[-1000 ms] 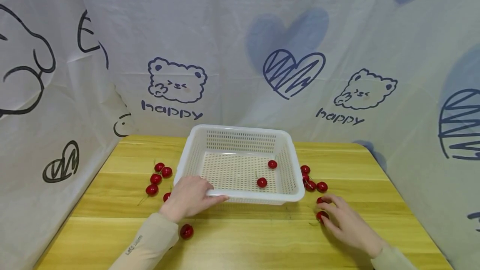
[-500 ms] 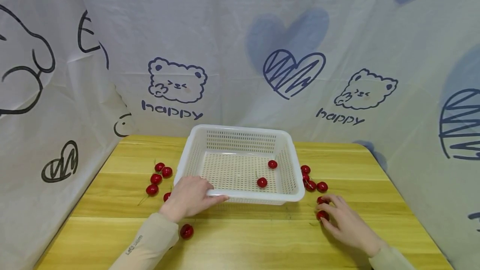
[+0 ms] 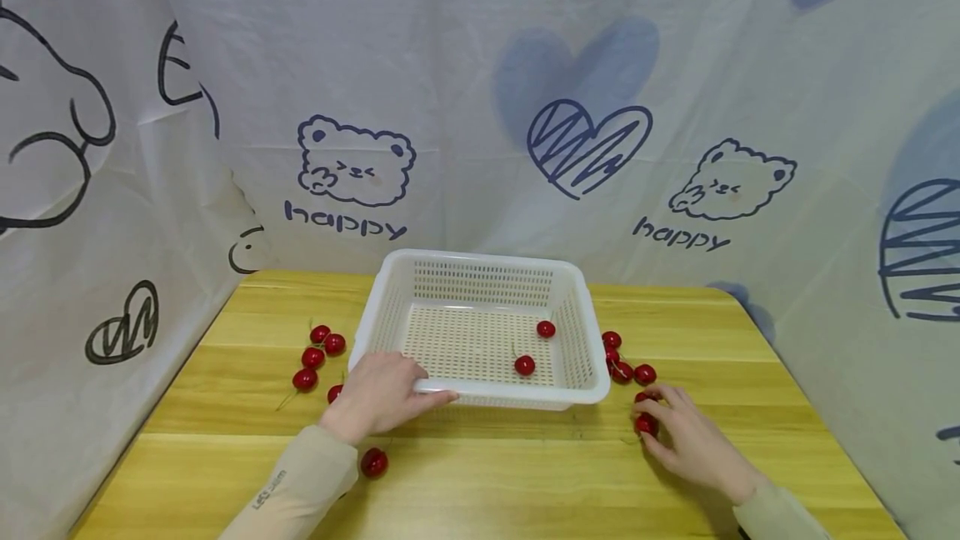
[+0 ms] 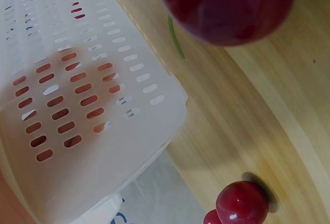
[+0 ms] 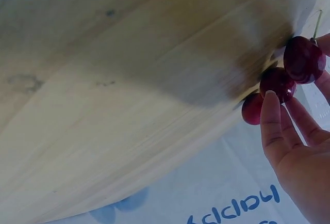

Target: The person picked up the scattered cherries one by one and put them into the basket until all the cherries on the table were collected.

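A white plastic basket (image 3: pixel 517 395) stands mid-table with two cherries inside, one of them a stemmed cherry (image 3: pixel 524 366). My left hand (image 3: pixel 378 392) grips its near left rim; its fingers show through the slots in the left wrist view. On the right, my right hand (image 3: pixel 693 440) pinches a dark red cherry (image 3: pixel 646 424) between thumb and finger. Another cherry (image 5: pixel 278 83) sits right beside it under a fingertip in the right wrist view. Just beyond lies a cluster of several cherries, including one cherry (image 3: pixel 644 374) near the basket's right side.
Left of the basket are several cherries, among them a stemmed cherry (image 3: pixel 304 379). A single cherry (image 3: pixel 374 462) lies near my left wrist. The wooden table (image 3: pixel 510 482) meets a printed cloth (image 3: pixel 465 107) at the back and sides.
My right hand and the cherry between its fingers have shifted slightly away from me, closer to the neighbouring cherry. My left hand and the basket have stayed put.
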Demonstrator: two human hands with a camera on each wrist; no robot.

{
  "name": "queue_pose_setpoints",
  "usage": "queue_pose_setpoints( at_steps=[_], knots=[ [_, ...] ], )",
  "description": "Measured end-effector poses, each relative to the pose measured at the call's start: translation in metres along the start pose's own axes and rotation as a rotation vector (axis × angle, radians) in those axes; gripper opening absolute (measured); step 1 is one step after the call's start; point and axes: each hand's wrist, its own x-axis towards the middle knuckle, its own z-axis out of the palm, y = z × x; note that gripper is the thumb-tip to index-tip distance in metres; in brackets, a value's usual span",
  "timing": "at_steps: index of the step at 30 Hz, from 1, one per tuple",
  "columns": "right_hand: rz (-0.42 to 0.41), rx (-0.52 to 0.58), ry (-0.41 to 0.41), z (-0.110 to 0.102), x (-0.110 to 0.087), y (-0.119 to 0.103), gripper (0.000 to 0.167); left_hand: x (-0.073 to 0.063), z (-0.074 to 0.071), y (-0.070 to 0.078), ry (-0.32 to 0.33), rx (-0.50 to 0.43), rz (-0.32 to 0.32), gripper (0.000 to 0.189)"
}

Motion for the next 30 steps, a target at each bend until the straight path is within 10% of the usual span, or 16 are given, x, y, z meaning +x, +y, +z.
queue_pose_setpoints(
  at_steps=[30],
  knots=[
    [0.037,0.057,-0.141,-0.001,0.015,0.013,0.032,-0.001,0.0,0.0,0.011,0.0,0.007,0.055]
  ],
)
